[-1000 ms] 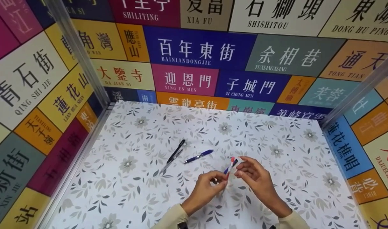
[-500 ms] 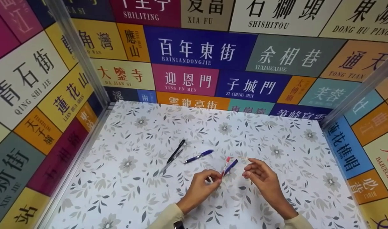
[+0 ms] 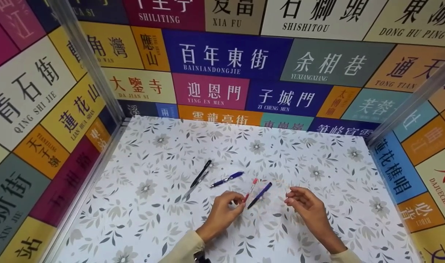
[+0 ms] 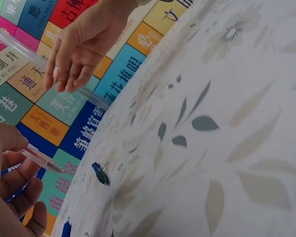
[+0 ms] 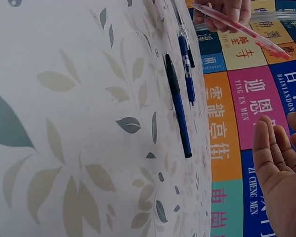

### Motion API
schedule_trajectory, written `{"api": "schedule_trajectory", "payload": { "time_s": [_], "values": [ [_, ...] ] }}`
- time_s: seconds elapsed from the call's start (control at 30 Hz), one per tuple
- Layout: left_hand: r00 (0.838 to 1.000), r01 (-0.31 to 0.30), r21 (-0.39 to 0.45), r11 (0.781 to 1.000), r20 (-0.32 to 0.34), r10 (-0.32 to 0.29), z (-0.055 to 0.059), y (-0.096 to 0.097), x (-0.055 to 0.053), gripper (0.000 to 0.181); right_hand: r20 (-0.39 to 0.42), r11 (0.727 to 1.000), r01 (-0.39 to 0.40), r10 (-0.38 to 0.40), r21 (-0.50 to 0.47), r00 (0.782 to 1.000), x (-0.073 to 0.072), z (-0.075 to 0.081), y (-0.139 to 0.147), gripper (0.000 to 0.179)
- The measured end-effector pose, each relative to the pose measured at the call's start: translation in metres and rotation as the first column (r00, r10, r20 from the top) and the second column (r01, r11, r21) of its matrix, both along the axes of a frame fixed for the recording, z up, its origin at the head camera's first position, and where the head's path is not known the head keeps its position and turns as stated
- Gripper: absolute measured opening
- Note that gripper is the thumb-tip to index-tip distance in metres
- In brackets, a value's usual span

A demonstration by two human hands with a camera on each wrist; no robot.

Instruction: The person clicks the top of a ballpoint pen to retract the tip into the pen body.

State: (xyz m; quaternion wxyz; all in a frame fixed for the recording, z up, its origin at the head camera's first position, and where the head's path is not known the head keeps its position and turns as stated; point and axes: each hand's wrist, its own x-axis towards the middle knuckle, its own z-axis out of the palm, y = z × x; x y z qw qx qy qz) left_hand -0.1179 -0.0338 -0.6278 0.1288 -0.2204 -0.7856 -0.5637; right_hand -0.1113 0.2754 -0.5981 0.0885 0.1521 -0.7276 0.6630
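My left hand (image 3: 224, 212) pinches a clear-barrelled red pen (image 3: 250, 190) by its near end, with the pink end pointing away. The same red pen (image 5: 244, 29) shows in the right wrist view between the left fingers. Just right of it, a blue pen with a black end (image 3: 259, 195) lies on the table. My right hand (image 3: 310, 208) hovers farther right, fingers relaxed and slightly bent. In the right wrist view, the fingers of the right hand (image 5: 283, 173) are extended, with no object plainly visible between them.
A blue click pen (image 3: 227, 179) lies left of the hands on the flower-patterned tabletop (image 3: 171, 226). Beyond it rest a black pen (image 3: 201, 173) and a clear-barrelled pen (image 3: 196, 185), side by side. Panels with printed signs (image 3: 227, 54) enclose the back and sides.
The left hand has moved left with the red pen, drawing away from the blue pen, which now lies fully visible. The right hand has moved right and slightly toward the body.
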Motion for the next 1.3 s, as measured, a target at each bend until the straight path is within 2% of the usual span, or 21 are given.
{"api": "schedule_trajectory", "payload": {
  "time_s": [0.17, 0.3, 0.47, 0.53, 0.77, 0.93, 1.17, 1.3],
  "values": [
    [0.993, -0.052, -0.071, 0.996, -0.108, 0.044, -0.009, -0.006, -0.005, 0.015, 0.038, 1.000, 0.012, -0.011, -0.029, 0.999, 0.003, -0.003, 0.004, 0.036],
    [0.992, -0.081, -0.100, 0.992, -0.102, 0.071, -0.014, -0.010, -0.007, 0.016, 0.028, 0.999, 0.015, -0.014, -0.033, 1.000, 0.005, -0.004, 0.006, 0.035],
    [0.996, -0.080, -0.129, 0.988, -0.054, 0.074, -0.018, -0.014, -0.009, 0.015, 0.031, 1.000, 0.030, -0.029, -0.009, 0.999, 0.007, -0.006, 0.009, 0.035],
    [0.995, -0.085, -0.141, 0.986, -0.054, 0.078, -0.019, -0.015, -0.010, 0.014, 0.036, 0.999, 0.032, -0.032, -0.001, 0.999, 0.008, -0.007, 0.011, 0.036],
    [0.990, -0.112, -0.192, 0.975, -0.105, 0.093, -0.026, -0.020, -0.014, 0.011, 0.013, 0.999, 0.033, -0.033, 0.000, 0.999, 0.009, -0.010, 0.014, 0.036],
    [0.986, -0.139, -0.234, 0.962, -0.119, 0.113, -0.029, -0.021, -0.017, 0.009, 0.002, 0.999, 0.038, -0.038, 0.005, 0.999, 0.010, -0.011, 0.015, 0.035],
    [0.969, -0.194, -0.283, 0.939, -0.206, 0.138, -0.031, -0.022, -0.021, 0.016, 0.002, 0.999, 0.010, -0.010, -0.030, 1.000, 0.011, -0.012, 0.015, 0.035],
    [0.966, -0.206, -0.301, 0.931, -0.216, 0.144, -0.032, -0.022, -0.022, 0.017, 0.018, 1.000, 0.025, -0.025, -0.015, 1.000, 0.011, -0.012, 0.016, 0.034]
  ]
}}
